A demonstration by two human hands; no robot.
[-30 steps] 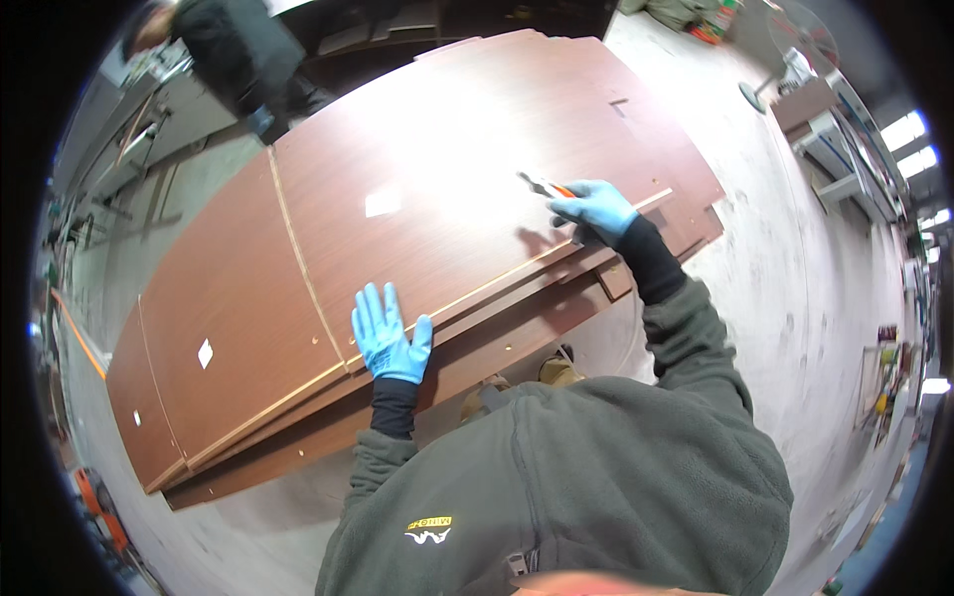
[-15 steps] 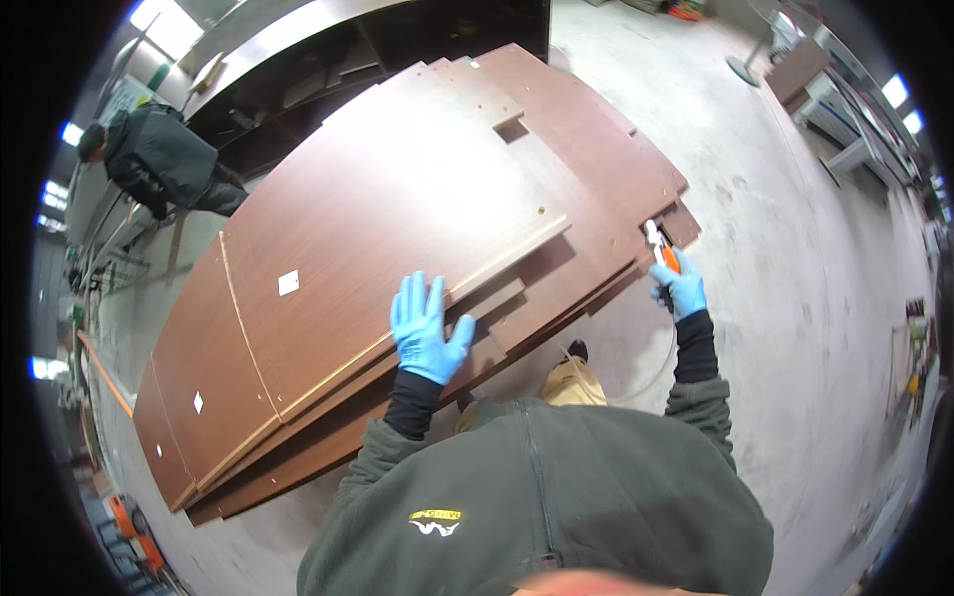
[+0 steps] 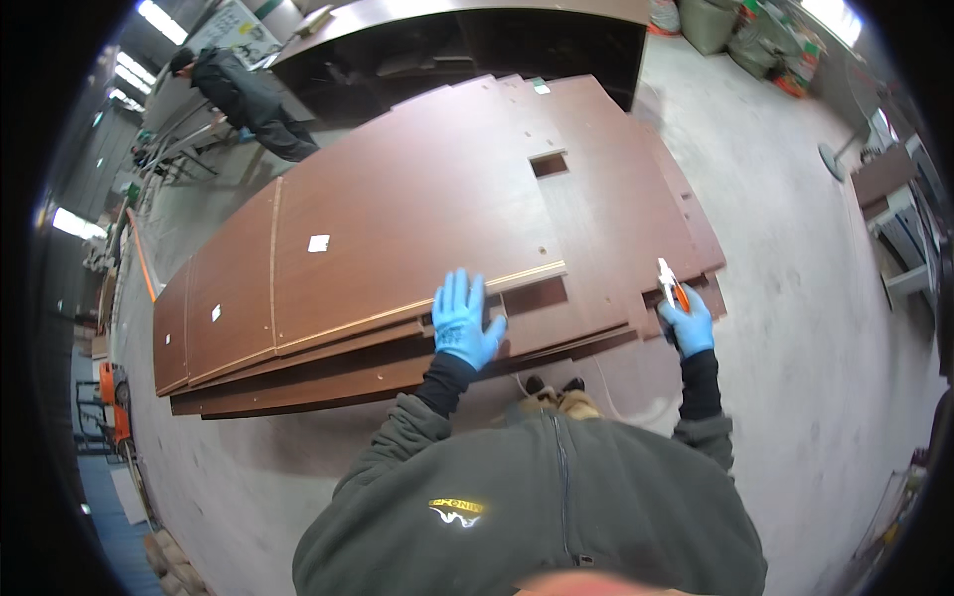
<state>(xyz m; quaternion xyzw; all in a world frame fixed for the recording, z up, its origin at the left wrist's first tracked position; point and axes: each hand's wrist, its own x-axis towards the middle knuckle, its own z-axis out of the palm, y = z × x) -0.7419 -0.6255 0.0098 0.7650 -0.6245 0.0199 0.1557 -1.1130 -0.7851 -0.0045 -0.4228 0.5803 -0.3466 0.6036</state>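
A stack of brown wood-look panels lies in front of me, with lighter edges and cut-outs. My left hand, in a blue glove, rests with fingers stretched on the near edge of the top panel, thumb apart. Off the stack's right corner, my right hand, also gloved in blue, is closed around an air blow gun with a white nozzle and orange part. Its nozzle points away from me, above a notched panel corner. The palm side of the right hand is hidden.
A thin pale hose curves near my feet. Behind the stack stands a large dark-fronted bench. At the far left a person in dark clothes leans forward. Sacks sit at the far right, and a pole stand is on the floor.
My view has shifted, so the stack appears more level. Both hands keep their poses; the left stays at the panel's edge and the right still grips the air blow gun.
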